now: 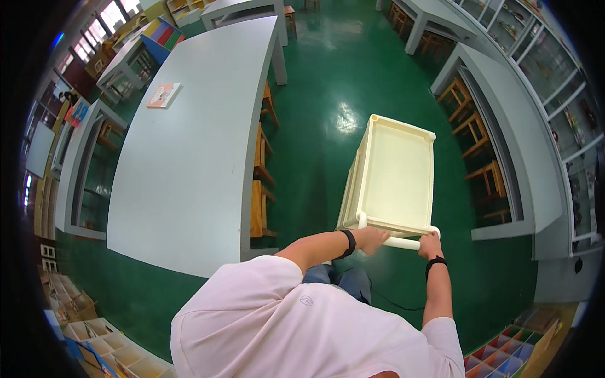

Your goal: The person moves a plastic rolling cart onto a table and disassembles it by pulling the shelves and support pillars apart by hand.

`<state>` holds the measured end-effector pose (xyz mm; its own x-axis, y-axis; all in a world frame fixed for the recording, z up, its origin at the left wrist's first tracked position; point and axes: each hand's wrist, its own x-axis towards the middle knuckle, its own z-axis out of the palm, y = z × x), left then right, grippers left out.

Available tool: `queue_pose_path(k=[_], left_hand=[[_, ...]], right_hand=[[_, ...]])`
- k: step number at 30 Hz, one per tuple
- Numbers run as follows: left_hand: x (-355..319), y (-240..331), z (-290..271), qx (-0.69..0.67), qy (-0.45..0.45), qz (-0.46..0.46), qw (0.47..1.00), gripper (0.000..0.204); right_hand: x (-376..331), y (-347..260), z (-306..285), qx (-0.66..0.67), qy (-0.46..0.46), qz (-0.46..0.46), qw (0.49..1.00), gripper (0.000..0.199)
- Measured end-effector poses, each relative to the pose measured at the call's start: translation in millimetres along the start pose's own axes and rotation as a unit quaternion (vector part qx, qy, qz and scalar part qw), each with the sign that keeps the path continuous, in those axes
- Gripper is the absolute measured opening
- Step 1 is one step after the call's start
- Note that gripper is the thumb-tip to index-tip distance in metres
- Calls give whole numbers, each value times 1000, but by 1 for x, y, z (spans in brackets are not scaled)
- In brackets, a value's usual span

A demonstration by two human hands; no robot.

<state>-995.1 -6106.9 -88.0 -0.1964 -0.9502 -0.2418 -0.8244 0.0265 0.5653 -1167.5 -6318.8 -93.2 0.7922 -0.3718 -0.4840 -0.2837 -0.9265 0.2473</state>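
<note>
Your left hand point(370, 240) and right hand point(430, 246) are curled around the white handle point(403, 243) — the cream cart point(400, 173) stands in front of you.

- Head view: worn on the person, looking steeply down and ahead through a wide fisheye, edges bending toward a dark rim.
- Nearest: the pale pink shirt point(315, 340), bottom centre.
- Farther: the cream trolley point(400, 176), right of centre.
- Farthest: windows point(112, 17), upper left.
</note>
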Motion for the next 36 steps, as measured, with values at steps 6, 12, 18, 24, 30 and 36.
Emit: queue_pose_path(k=[6,12,18,24,30,36], left_hand=[[79,-53,-51,-263,-59,-93,959,88],[153,-88,-93,-346,-1,-167,923,91],[265,-153,-137,-508,417,-256,709,72],[260,-192,-229,-409,536,-124,728,56],[118,-277,-216,-20,629,-372,682,45],[43,-352,-163,-738,543,-383,-118,55]], right_hand=[[97,75,-47,-57,-10,-103,993,14],[228,146,-113,-92,81,-211,970,12],[349,164,-193,45,287,-242,926,22],[396,158,-171,596,211,-13,775,33],[446,121,-200,748,-58,63,658,38],[550,107,-234,759,34,99,643,38]])
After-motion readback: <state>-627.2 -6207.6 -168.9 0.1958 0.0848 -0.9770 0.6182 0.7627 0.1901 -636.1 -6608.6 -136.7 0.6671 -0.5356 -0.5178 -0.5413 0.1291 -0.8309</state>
